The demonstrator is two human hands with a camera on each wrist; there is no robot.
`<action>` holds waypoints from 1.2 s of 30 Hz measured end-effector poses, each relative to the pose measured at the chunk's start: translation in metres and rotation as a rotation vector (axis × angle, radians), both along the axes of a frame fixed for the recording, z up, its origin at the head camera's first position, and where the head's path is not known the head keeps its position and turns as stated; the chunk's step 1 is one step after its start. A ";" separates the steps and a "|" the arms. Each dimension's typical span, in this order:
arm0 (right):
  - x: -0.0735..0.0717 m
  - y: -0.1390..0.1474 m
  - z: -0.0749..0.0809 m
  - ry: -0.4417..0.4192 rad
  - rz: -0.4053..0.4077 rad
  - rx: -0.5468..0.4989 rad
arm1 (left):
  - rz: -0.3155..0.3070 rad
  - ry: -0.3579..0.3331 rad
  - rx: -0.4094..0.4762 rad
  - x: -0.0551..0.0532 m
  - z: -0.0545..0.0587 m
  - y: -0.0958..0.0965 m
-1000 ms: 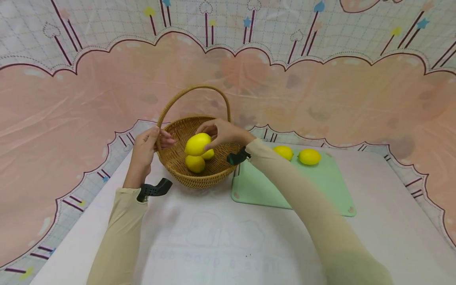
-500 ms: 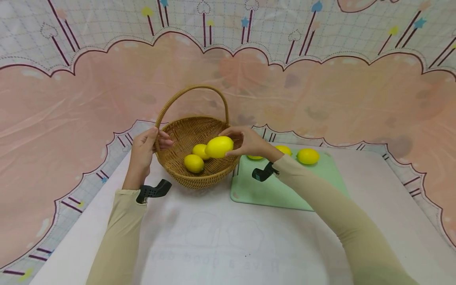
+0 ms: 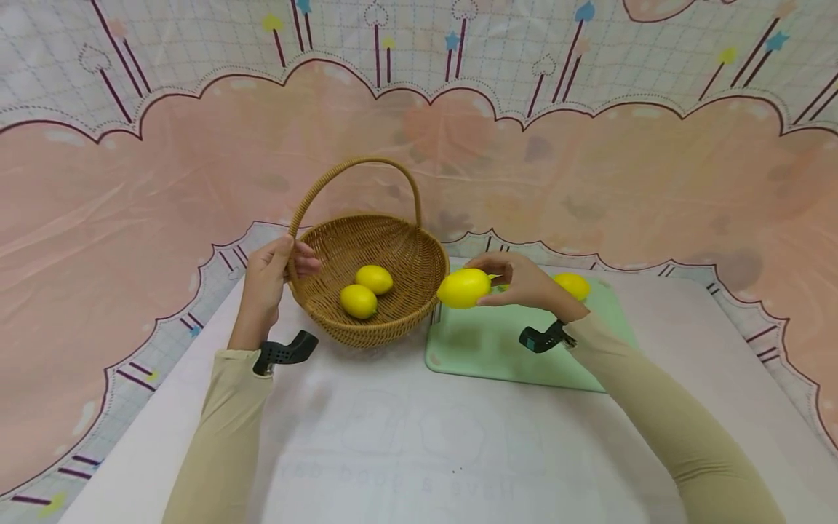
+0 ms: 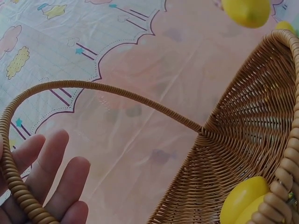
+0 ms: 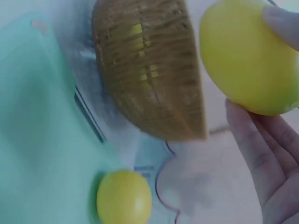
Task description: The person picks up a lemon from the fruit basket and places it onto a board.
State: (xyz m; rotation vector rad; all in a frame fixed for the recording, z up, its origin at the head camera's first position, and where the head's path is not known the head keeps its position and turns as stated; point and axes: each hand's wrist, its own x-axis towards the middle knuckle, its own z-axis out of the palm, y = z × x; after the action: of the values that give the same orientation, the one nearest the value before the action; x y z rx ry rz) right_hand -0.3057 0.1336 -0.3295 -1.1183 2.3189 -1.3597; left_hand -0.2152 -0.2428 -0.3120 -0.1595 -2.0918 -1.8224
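Note:
My left hand (image 3: 268, 273) holds the side of the handle of a wicker basket (image 3: 425, 280), thumb on one side and fingers behind it in the left wrist view. Two lemons lie in the basket, the front lemon (image 3: 358, 301) and the rear lemon (image 3: 374, 279). To the right of the basket rim, my right hand (image 3: 520, 280) pinches another lemon (image 3: 463, 288) between thumb and fingertips, over the left part of a green cutting board (image 3: 487, 349). The right wrist view shows this held lemon (image 5: 247, 56) large, raised above the board.
A lemon (image 3: 572, 286) rests on the board's far side, partly behind my right wrist; the right wrist view shows a lemon (image 5: 124, 198) near the board's edge. The white table (image 3: 393, 429) stretches in front, and a patterned pink cloth (image 3: 589, 167) hangs behind.
My right hand has carried its lemon rightward out of the basket, past the rim and over the cutting board. My left hand stays on the handle.

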 end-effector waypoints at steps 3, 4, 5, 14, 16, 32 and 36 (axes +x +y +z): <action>0.004 0.019 -0.001 -0.005 -0.027 0.000 | -0.003 0.003 0.005 0.000 0.001 0.001; 0.005 0.026 -0.001 0.002 -0.039 -0.001 | -0.005 0.003 0.007 0.000 0.001 0.001; 0.006 0.033 -0.001 0.011 -0.051 -0.003 | -0.008 0.003 0.010 0.000 0.001 0.001; 0.013 0.089 -0.003 0.086 -0.147 0.012 | 0.001 -0.009 -0.006 -0.001 0.003 0.002; 0.015 0.100 -0.004 0.081 -0.159 0.012 | -0.002 -0.009 -0.003 -0.001 0.003 0.002; 0.019 0.174 -0.037 0.028 -0.339 0.054 | -0.011 -0.006 0.000 -0.002 0.002 0.002; 0.017 0.187 -0.051 -0.018 -0.367 0.047 | -0.001 -0.009 -0.014 -0.002 0.002 0.001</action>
State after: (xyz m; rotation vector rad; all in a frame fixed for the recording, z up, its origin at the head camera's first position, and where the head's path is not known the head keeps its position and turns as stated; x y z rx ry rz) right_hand -0.2883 0.3205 -0.3802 -0.6837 2.6199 -1.4115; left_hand -0.2170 -0.2418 -0.3104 -0.1568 -2.1111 -1.8125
